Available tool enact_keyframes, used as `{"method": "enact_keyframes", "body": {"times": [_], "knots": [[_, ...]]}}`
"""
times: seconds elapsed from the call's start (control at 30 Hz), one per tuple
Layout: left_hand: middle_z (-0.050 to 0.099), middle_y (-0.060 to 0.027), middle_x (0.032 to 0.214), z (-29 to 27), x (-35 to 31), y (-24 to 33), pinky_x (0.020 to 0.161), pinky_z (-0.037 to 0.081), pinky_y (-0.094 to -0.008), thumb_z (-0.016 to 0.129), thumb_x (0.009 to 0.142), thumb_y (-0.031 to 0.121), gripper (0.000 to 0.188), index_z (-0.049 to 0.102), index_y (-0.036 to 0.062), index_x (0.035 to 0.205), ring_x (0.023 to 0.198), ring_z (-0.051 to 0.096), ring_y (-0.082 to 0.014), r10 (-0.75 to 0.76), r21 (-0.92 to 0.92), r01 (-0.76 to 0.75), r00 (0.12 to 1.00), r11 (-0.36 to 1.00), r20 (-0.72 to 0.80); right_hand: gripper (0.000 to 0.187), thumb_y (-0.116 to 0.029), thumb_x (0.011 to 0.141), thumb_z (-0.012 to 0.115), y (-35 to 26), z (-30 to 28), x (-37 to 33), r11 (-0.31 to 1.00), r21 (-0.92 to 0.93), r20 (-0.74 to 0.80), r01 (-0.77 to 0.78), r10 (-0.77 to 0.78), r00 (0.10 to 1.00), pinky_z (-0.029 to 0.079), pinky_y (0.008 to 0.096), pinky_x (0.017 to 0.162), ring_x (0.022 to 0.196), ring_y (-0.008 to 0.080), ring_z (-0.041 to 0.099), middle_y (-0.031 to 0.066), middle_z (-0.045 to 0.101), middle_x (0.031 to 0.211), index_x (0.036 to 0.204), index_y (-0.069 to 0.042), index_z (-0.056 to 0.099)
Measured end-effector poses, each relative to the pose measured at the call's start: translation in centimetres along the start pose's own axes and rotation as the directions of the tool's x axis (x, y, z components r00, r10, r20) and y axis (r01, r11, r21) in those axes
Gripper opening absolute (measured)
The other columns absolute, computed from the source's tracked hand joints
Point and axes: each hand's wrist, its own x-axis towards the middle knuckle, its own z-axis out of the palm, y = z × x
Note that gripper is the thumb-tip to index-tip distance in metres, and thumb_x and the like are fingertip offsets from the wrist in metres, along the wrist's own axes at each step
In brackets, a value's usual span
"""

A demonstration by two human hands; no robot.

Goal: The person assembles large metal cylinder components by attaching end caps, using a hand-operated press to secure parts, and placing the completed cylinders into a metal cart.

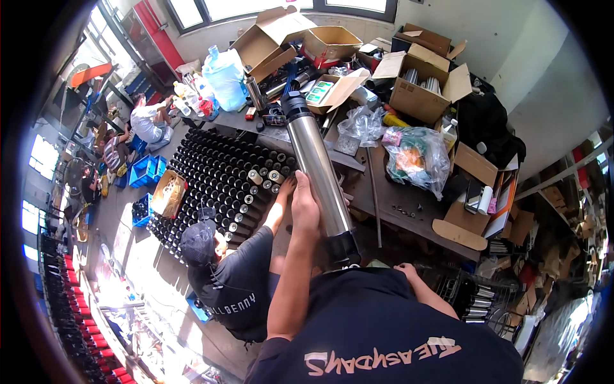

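My left hand (305,208) is closed around a silver metal cylinder (320,166) with black end caps. The cylinder stands tilted, its upper cap leaning over the bench edge and its lower cap close to my dark shirt. The thumb lies along the near side, and fingertips show past the far side. Lower right, my right hand (404,268) is beside the shirt, below the bench edge. Its fingers are mostly hidden, so what they touch does not show.
A co-worker in a dark cap and shirt (236,288) crouches at left, one hand at a large array of upright black tubes (211,173). Ahead, a cluttered workbench (416,221) carries cardboard boxes (425,86), plastic bags (416,157), a rod (373,198) and a blue water jug (225,80).
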Motion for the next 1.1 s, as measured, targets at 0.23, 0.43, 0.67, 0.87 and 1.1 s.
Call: {"method": "enact_keyframes", "body": {"times": [0.23, 0.43, 0.67, 0.87, 1.1], "knots": [[0.066, -0.0166, 0.084, 0.2, 0.2, -0.6, 0.059, 0.059, -0.0419, 0.021, 0.104, 0.061, 0.071, 0.056, -0.0002, 0.111, 0.067, 0.068, -0.0284, -0.027, 0.014, 0.028, 0.999, 1.000, -0.024, 0.061, -0.051, 0.076, 0.071, 0.7, 0.2, 0.8, 0.999, -0.020, 0.001, -0.029, 0.029, 1.000, 0.051, 0.0399, 0.098, 0.113, 0.0336, 0.065, 0.0199, 0.070, 0.119, 0.117, -0.005, 0.072], [0.059, -0.0183, 0.106, -1.1, 1.2, -3.4, 0.072, 0.056, -0.0428, 0.020, 0.102, 0.065, 0.077, 0.052, -0.0015, 0.124, 0.085, 0.061, -0.0295, 0.080, -0.504, 0.132, 0.923, 0.853, 0.376, 0.056, -0.051, 0.078, 0.070, -0.9, 0.0, -1.1, 0.999, 0.010, -0.005, 0.039, -0.039, 0.999, 0.052, 0.0406, 0.092, 0.104, 0.0326, 0.069, 0.0189, 0.073, 0.107, 0.108, -0.004, 0.074], [0.060, -0.0175, 0.102, -1.2, 0.7, -3.1, 0.071, 0.056, -0.0427, 0.018, 0.103, 0.064, 0.075, 0.051, -0.0002, 0.124, 0.083, 0.063, -0.0291, 0.058, -0.426, 0.062, 0.963, 0.902, 0.262, 0.060, -0.056, 0.077, 0.070, 0.5, 1.0, -1.0, 0.999, 0.003, 0.009, 0.050, -0.050, 0.999, 0.053, 0.0402, 0.093, 0.106, 0.0339, 0.068, 0.0206, 0.072, 0.109, 0.108, -0.005, 0.075], [0.065, -0.0145, 0.090, -2.0, -0.1, -2.7, 0.067, 0.059, -0.0398, 0.017, 0.103, 0.064, 0.076, 0.056, -0.0009, 0.115, 0.074, 0.068, -0.0261, 0.001, -0.212, 0.032, 0.988, 0.977, 0.153, 0.062, -0.058, 0.076, 0.072, 3.0, 1.7, 0.0, 0.999, -0.035, 0.017, 0.011, -0.010, 1.000, 0.053, 0.0400, 0.093, 0.107, 0.0340, 0.068, 0.0203, 0.072, 0.111, 0.110, -0.006, 0.075], [0.065, -0.0149, 0.088, -4.0, -0.9, -3.0, 0.067, 0.059, -0.0401, 0.019, 0.104, 0.062, 0.073, 0.056, 0.0004, 0.112, 0.073, 0.068, -0.0265, 0.002, -0.026, -0.001, 0.999, 1.000, 0.053, 0.055, -0.052, 0.077, 0.070, 1.0, 1.1, -1.1, 0.995, -0.083, -0.007, 0.056, -0.057, 0.998, 0.053, 0.0410, 0.092, 0.104, 0.0341, 0.069, 0.0209, 0.072, 0.106, 0.108, -0.006, 0.075]]}}
